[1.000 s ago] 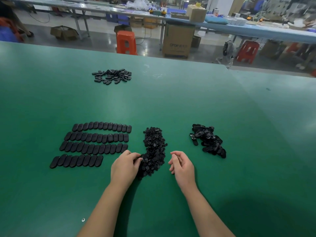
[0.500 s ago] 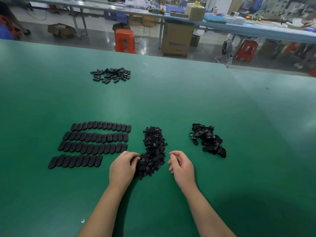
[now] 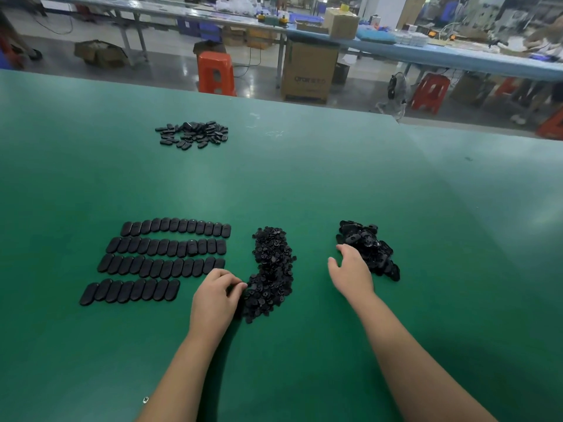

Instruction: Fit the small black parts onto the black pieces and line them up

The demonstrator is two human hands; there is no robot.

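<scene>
A curved heap of small black parts [image 3: 272, 275] lies in the middle of the green table [image 3: 304, 178]. My left hand [image 3: 214, 295] rests at the heap's left edge, its curled fingertips pinching at the small parts there. To the right is a pile of black oval pieces [image 3: 370, 248]. My right hand [image 3: 350, 269] reaches to that pile's left edge with fingers spread, touching it; whether it holds a piece is hidden. Several rows of lined-up oval pieces [image 3: 164, 257] lie on the left.
A second loose pile of black oval pieces [image 3: 193, 134] lies far back on the table. Beyond the table's far edge stand an orange stool [image 3: 216, 73], a cardboard box [image 3: 309, 71], a red stool [image 3: 429, 91] and a long workbench [image 3: 457, 56].
My right hand has moved from beside the small-parts heap rightward and away to the pile of oval pieces, and its fingers have opened. The left hand stays at the heap's left edge.
</scene>
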